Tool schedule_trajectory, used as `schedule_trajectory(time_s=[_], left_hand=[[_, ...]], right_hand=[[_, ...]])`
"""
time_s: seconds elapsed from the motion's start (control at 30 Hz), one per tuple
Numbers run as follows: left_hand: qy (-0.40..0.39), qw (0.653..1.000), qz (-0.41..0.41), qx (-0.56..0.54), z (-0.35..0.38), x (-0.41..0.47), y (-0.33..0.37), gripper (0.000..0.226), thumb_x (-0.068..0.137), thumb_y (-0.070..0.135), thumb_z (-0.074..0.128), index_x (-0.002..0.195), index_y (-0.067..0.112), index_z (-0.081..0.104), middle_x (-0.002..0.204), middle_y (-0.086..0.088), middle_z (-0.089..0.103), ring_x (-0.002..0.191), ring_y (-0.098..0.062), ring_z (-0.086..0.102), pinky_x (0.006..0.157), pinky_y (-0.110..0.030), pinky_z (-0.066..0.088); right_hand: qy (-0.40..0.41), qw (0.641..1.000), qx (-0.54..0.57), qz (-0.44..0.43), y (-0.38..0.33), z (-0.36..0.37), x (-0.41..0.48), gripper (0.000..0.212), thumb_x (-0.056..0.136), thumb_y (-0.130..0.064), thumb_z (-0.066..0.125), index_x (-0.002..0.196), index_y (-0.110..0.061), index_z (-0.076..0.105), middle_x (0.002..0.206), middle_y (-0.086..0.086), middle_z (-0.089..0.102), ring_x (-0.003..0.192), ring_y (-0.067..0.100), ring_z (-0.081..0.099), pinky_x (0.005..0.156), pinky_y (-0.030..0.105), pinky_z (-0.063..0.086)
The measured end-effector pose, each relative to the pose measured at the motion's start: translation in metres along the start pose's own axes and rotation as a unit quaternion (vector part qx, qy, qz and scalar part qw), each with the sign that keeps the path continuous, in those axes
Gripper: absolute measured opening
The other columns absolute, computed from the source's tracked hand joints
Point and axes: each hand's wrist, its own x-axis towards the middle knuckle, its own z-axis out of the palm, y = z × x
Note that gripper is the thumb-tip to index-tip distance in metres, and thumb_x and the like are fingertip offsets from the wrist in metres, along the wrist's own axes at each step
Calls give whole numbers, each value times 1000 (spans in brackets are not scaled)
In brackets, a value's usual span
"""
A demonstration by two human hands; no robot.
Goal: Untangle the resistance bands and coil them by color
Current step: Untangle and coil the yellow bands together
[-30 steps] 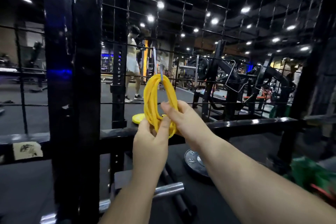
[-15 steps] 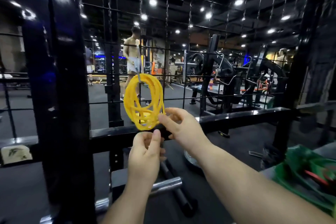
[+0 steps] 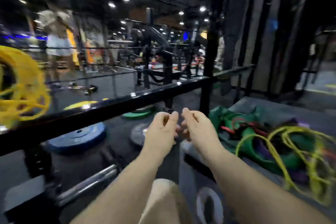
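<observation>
1. Left hand (image 3: 161,131): held in mid-air over the floor, fingers loosely curled, thumb near the forefinger. It holds nothing.
2. Right hand (image 3: 198,129): just beside the left, in the same loose curl, and it too holds nothing. Neither hand touches any band.
3. Yellow coil (image 3: 18,85): at the left edge of the view, above the black rail (image 3: 109,105) and clear of the floor. It is heavily blurred and its support cannot be made out. Judgement: it is kept up there, well apart from the rest, so that a finished colour cannot tangle again.
4. Pile of bands (image 3: 272,151): on a grey surface (image 3: 272,109) to the right, near the right hand. Green band (image 3: 254,143), purple band (image 3: 300,176), red band (image 3: 241,123) and a thin yellow-green band (image 3: 294,143) lie looped through one another. Judgement: this portion is unsorted and forms the bulk of the work left.
5. Both hands are free and sit between coil and pile. Judgement: they are placed for a reach to the right, with the loose top loops of the yellow-green band the easiest to take.
6. Hazard: weight plates (image 3: 78,138) and a steel bar (image 3: 87,183) lie on the floor below, and a dropped band could snag on them.
</observation>
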Motion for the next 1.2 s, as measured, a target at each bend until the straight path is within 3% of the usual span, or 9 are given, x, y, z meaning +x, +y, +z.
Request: schedule_trajectory(time_s=[0.13, 0.27, 0.4, 0.63, 0.77, 0.83, 0.97, 1.07, 1.2], left_hand=[[-138, 988, -10, 63, 111, 3, -24, 29, 94, 42, 54, 87, 14, 56, 83, -4, 69, 78, -23, 64, 74, -38, 50], [-259, 947, 19, 190, 204, -5, -51, 30, 94, 47, 51, 93, 17, 54, 95, -9, 65, 99, -29, 59, 82, -34, 43], [-230, 922, 70, 303, 252, 3, -74, 38, 90, 53, 53, 114, 24, 53, 125, -3, 55, 122, -29, 43, 98, -39, 39], [-281, 875, 82, 385, 297, 16, -79, 53, 92, 61, 39, 137, 34, 38, 146, 4, 36, 135, -27, 25, 105, -46, 26], [-257, 862, 108, 424, 306, 18, -79, 49, 88, 63, 48, 127, 34, 46, 137, 4, 42, 132, -26, 25, 105, -47, 24], [-235, 869, 117, 420, 306, 19, -83, 45, 84, 55, 57, 123, 35, 48, 134, 4, 44, 132, -24, 26, 104, -45, 24], [-228, 873, 150, 404, 308, 17, -84, 37, 83, 36, 60, 119, 35, 50, 130, 6, 46, 130, -22, 27, 102, -42, 24], [-245, 872, 175, 386, 309, 17, -83, 36, 83, 25, 60, 118, 31, 52, 128, 6, 48, 126, -23, 31, 101, -40, 29], [-240, 872, 191, 381, 306, 23, -84, 37, 80, 22, 63, 115, 27, 53, 123, 4, 52, 119, -25, 38, 96, -38, 35]], right_hand=[[110, 990, -78, 51, 58, -100, 6, 40, 92, -52, 52, 84, -16, 66, 76, 0, 67, 72, 19, 59, 71, 35, 44], [210, 955, -176, 116, 99, -193, -14, 30, 89, -45, 60, 85, -15, 65, 73, -2, 63, 78, 23, 59, 71, 31, 41], [266, 913, -271, 149, 123, -256, -40, 11, 89, -27, 67, 85, -21, 60, 80, -4, 62, 89, 24, 59, 74, 29, 37], [330, 857, -356, 173, 154, -305, -47, 40, 77, -45, 76, 95, -18, 53, 98, 4, 55, 103, 23, 49, 84, 37, 43], [303, 873, -310, 223, 159, -309, -41, 60, 73, -53, 77, 117, -19, 54, 111, 2, 49, 109, 21, 49, 98, 38, 42], [271, 884, -292, 246, 162, -310, -39, 54, 77, -48, 76, 121, -23, 57, 115, 0, 57, 111, 19, 54, 97, 35, 44], [293, 891, -263, 226, 152, -317, -37, 13, 79, -20, 70, 85, -29, 62, 89, -4, 65, 88, 19, 61, 78, 31, 48], [296, 899, -237, 219, 147, -323, -41, 15, 83, -17, 69, 73, -26, 62, 74, -4, 62, 75, 18, 59, 74, 33, 48], [328, 903, -207, 183, 141, -333, -49, 14, 89, -18, 65, 76, -23, 62, 77, 4, 65, 64, 14, 57, 68, 30, 47]])
